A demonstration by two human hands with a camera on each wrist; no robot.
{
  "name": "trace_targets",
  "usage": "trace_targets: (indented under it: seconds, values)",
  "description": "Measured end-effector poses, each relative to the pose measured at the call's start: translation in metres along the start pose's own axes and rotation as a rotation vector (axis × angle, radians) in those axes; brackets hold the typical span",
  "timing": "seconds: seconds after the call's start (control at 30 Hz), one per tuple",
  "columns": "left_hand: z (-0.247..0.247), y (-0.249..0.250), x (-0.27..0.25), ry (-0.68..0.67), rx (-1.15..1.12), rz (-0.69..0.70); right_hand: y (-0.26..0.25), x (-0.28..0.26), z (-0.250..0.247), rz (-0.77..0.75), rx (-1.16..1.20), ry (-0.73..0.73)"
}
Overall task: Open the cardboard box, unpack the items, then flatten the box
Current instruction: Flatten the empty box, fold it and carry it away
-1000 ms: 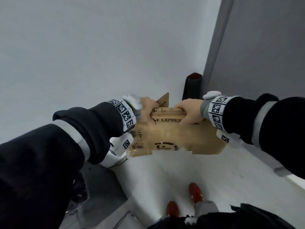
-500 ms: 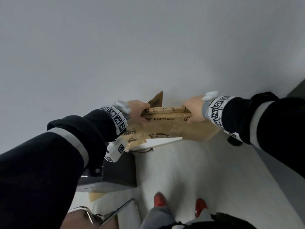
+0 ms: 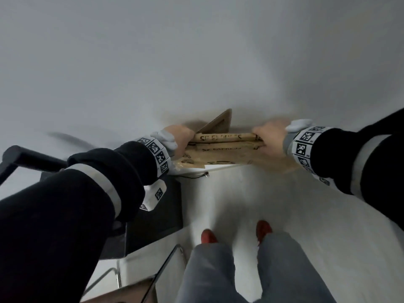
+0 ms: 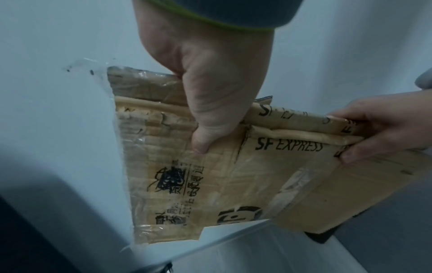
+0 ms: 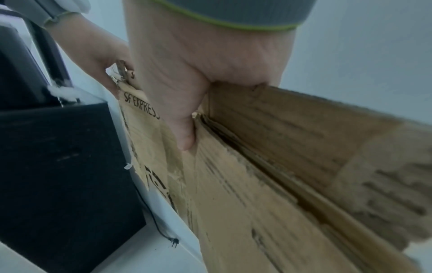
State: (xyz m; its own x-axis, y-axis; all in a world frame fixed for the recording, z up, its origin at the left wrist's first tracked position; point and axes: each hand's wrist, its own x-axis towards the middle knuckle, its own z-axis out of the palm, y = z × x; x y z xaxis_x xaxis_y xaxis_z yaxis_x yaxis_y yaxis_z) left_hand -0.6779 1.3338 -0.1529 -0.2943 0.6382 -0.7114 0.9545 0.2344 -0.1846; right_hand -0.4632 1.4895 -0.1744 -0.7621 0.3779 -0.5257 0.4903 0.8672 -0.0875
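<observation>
A pale grey-white wall (image 3: 196,51) fills the upper half of the head view, and a pale floor (image 3: 306,215) runs below it. At the lower left stands a black box-shaped unit (image 3: 159,211) with a flat dark side, and a thin black cable with a small plug (image 3: 205,174) hangs near its top edge. Held up in front of the wall is the flattened brown cardboard box printed with "SF EXPRESS" in black letters (image 3: 220,149); its panels are pressed together into a thick folded slab, with one triangular flap sticking up behind the top edge, and strips of clear tape cling to its left side in the left wrist view. The person's dark sleeves, each with a pale stripe, reach in from both sides, and white wrist bands with black square markers (image 3: 157,153) sit at the wrists. The left hand (image 3: 181,139) grips the left end of the top folded edge, thumb pressed down on the near face and fingers curled over the far side. The right hand (image 3: 271,142) grips the right end of that same edge in the same way, thumb on the near face. Below, grey trouser legs (image 3: 209,270) end in red shoes (image 3: 208,236) on the floor.
</observation>
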Motion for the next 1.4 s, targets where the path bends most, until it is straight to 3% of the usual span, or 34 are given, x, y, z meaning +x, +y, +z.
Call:
trace_targets:
  seconds: [0.17, 0.3, 0.5, 0.7, 0.9, 1.13, 1.4]
  values:
    - [0.081, -0.011, 0.067, 0.167, -0.122, -0.053, -0.006, 0.086, 0.069, -0.016, -0.041, 0.051]
    - [0.149, -0.024, 0.127, 0.264, -0.175, 0.067, -0.019, 0.148, 0.129, -0.050, -0.054, 0.095]
    - [0.203, -0.029, 0.192, 0.065, -0.040, 0.005, -0.034, 0.229, 0.203, -0.089, -0.083, 0.066]
    - [0.265, -0.026, 0.235, 0.127, -0.007, -0.091, -0.045, 0.283, 0.259, -0.130, -0.121, 0.063]
    - [0.294, -0.023, 0.261, 0.054, 0.020, -0.238, -0.060, 0.313, 0.299, -0.182, -0.115, 0.071]
    - [0.327, -0.018, 0.301, -0.178, -0.062, -0.381, -0.074, 0.351, 0.347, -0.230, -0.089, 0.066]
    - [0.375, -0.019, 0.337, -0.097, -0.210, -0.402, -0.079, 0.382, 0.380, -0.245, -0.116, 0.078]
